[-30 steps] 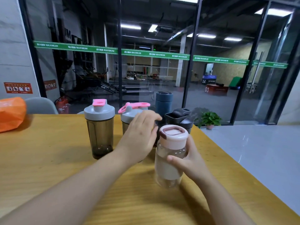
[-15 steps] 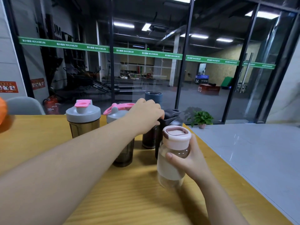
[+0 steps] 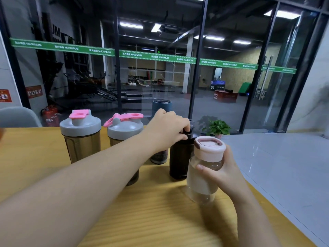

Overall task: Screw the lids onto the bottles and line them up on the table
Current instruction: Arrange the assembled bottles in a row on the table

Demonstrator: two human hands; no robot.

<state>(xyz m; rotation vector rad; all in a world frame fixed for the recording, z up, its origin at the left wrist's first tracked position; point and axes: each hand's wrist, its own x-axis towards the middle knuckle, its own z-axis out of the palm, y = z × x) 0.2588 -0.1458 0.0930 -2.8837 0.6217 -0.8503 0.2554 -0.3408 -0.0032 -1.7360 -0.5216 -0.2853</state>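
Glass walls [image 3: 160, 77] with a green printed band run behind a yellow wooden tabletop [image 3: 160, 220], and beyond them we see a dim gym hall with ceiling lights. Only the head view is given, looking forward and down over both forearms.

Our left hand [image 3: 167, 129] reaches forward across the tabletop and curls its fingers over the black lid [image 3: 187, 133] of a dark bottle [image 3: 178, 161], gripping the lid from above. That bottle stands upright directly under the left hand.

Our right hand [image 3: 224, 170] wraps around a clear bottle [image 3: 203, 182] with a pale pink lid [image 3: 210, 148], thumb across its front and fingers behind. The lid sits on top of it. This bottle is just to the right of the dark one and nearer to us; whether the two touch, we cannot tell.

To the left of the left hand stand two smoky shaker bottles with grey lids and pink flip caps: one [image 3: 81, 136] furthest left, the other [image 3: 124, 131] partly hidden behind the left forearm. Just beyond the left hand a blue-grey tumbler [image 3: 161, 106] rises, its middle hidden by the hand and its base showing below the wrist.

Past the right hand, on the pale floor by the glass, sits a small potted plant [image 3: 218, 128]. Far to the left we see a grey chair back [image 3: 17, 116] and a red fire extinguisher [image 3: 50, 116].
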